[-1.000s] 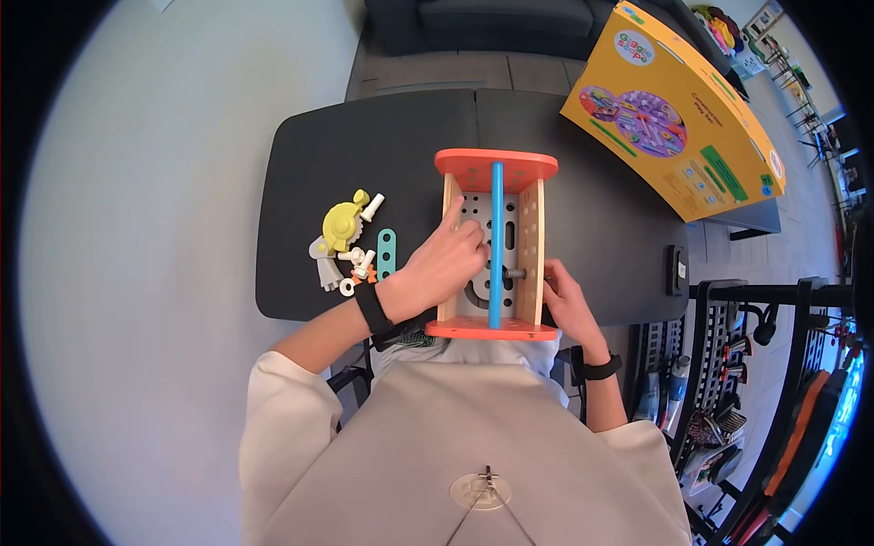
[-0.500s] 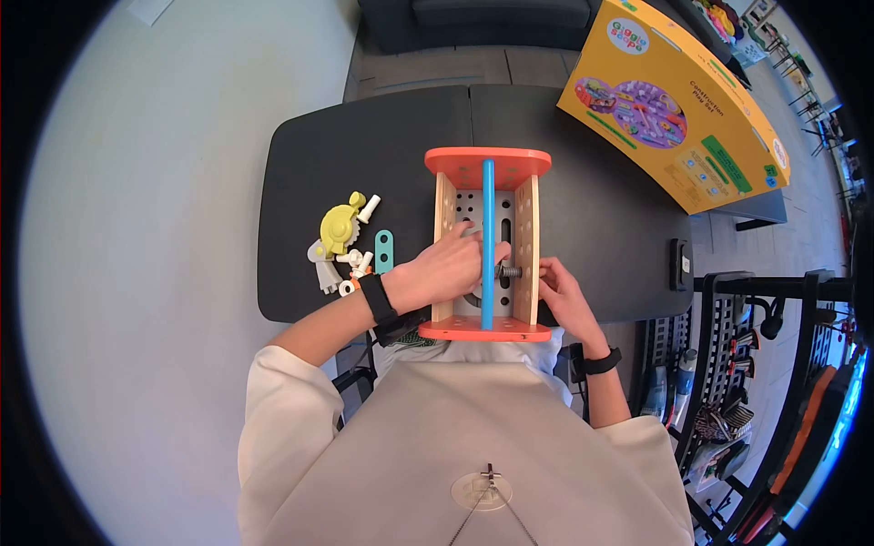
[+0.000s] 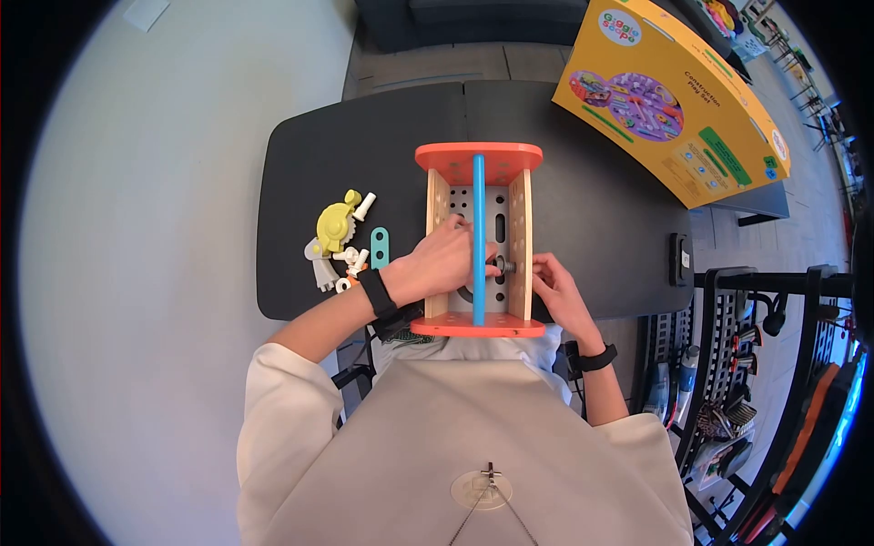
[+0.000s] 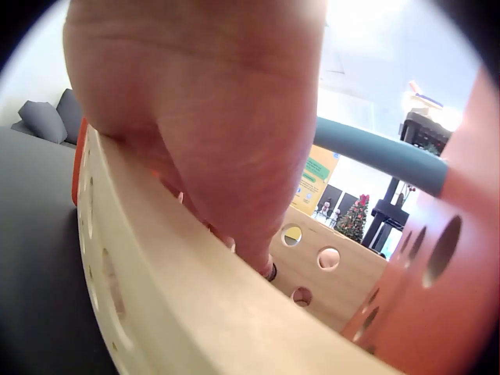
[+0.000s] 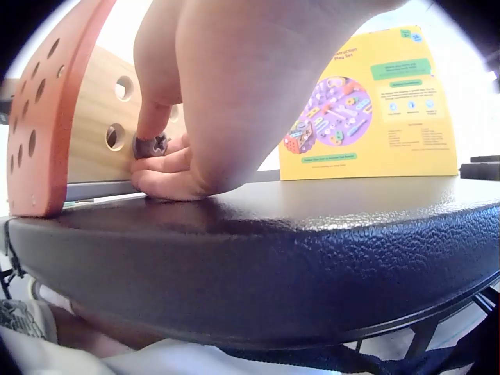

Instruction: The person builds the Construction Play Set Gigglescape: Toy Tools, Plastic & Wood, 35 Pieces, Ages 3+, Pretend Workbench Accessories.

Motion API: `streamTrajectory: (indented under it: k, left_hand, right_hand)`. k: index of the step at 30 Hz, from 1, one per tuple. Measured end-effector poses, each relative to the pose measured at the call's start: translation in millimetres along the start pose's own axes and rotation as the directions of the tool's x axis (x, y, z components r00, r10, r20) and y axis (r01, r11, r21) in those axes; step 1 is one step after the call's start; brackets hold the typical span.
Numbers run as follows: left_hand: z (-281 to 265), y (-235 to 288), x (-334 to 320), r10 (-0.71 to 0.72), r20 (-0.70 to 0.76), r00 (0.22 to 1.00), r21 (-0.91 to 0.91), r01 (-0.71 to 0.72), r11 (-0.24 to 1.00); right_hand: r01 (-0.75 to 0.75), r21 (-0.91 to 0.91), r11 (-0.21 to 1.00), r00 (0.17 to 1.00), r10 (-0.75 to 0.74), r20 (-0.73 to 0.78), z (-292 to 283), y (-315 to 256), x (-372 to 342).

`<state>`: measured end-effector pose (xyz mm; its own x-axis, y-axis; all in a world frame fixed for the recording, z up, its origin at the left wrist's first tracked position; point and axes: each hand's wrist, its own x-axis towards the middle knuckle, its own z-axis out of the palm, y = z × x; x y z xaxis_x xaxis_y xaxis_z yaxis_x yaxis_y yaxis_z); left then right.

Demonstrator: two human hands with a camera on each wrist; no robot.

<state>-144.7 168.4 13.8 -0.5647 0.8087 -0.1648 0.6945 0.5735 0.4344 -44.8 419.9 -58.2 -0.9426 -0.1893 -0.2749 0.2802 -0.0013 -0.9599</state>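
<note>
A toy toolbox with red end panels [image 3: 478, 328], pale wooden sides [image 3: 520, 218] and a blue bar [image 3: 479, 237] stands in front of me. Reaching inside under the bar, my left hand [image 3: 442, 262] pinches a dark grey nut [image 4: 271, 272] at the end of a grey bolt [image 3: 510, 267]. That bolt passes through a hole in the right wooden side. Outside that side, my right hand [image 3: 559, 289] holds the bolt's head [image 5: 148, 147] between thumb and fingers. The left fingertips are partly hidden by the bar.
Left of the toolbox on the black table [image 3: 364, 136] lie a yellow toy saw [image 3: 336, 226], a teal strip with holes [image 3: 380, 248] and several white bolts [image 3: 364, 207]. A large yellow box [image 3: 674, 109] stands at the back right. A small black device [image 3: 679, 260] lies near the right edge.
My left hand has moved from pointing over the toolbox's floor to the bolt's inner end, bringing the nut against it. The right hand stays at the outer side. The view has shifted slightly.
</note>
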Motion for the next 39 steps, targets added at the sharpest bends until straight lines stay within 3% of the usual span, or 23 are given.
streamTrajectory:
  k: [4,7,9,13,16,18,22,28,30,34,36,39]
  left_hand:
    - [-2,1,0,0.005,0.037,0.999,0.023,-0.006,1.0]
    - [4,-1,1,0.059,-0.058,0.997,0.017,-0.059,0.998]
    - [-2,4,0,0.026,0.021,0.999,0.047,-0.027,0.999]
    - [-1,6,-1,-0.014,0.015,1.0,0.035,0.013,0.999]
    - [9,0,-1,0.031,-0.075,0.997,0.086,-0.025,0.996]
    - [7,1,1,0.008,0.024,1.0,0.124,-0.01,0.992]
    - [1,2,0,0.014,0.031,0.999,0.032,-0.015,0.999]
    - [0,8,-2,-0.016,-0.021,1.0,0.091,0.018,0.996]
    - [9,1,1,-0.003,0.04,0.999,0.215,-0.006,0.977]
    - [1,2,-2,0.051,0.01,0.999,0.123,-0.052,0.991]
    - [-8,8,-3,0.027,0.016,0.999,0.033,-0.028,0.999]
    - [-7,10,-3,-0.01,-0.015,1.0,0.048,0.01,0.999]
  right_hand:
    - [0.008,-0.023,1.0,1.0,-0.009,-0.03,2,-2,0]
    - [0.018,-0.05,0.999,0.999,-0.02,-0.043,2,-5,0]
    - [0.02,-0.061,0.998,0.999,-0.023,-0.047,3,-5,-1]
    - [0.019,-0.067,0.998,0.999,-0.022,-0.045,4,-5,0]
    - [0.005,-0.085,0.996,0.999,-0.009,-0.043,3,-6,1]
    - [0.0,-0.097,0.995,0.999,-0.004,-0.042,1,-6,1]
    - [-0.003,-0.134,0.991,0.999,-0.003,-0.041,1,-6,2]
    - [0.015,-0.112,0.994,0.999,-0.02,-0.046,2,-3,2]
    - [0.013,-0.098,0.995,0.999,-0.017,-0.045,2,-3,2]
    - [0.011,-0.125,0.992,0.999,-0.016,-0.046,2,-5,2]
    - [0.012,-0.128,0.992,0.999,-0.018,-0.047,3,-6,2]
    - [0.017,-0.126,0.992,0.999,-0.023,-0.046,3,-6,1]
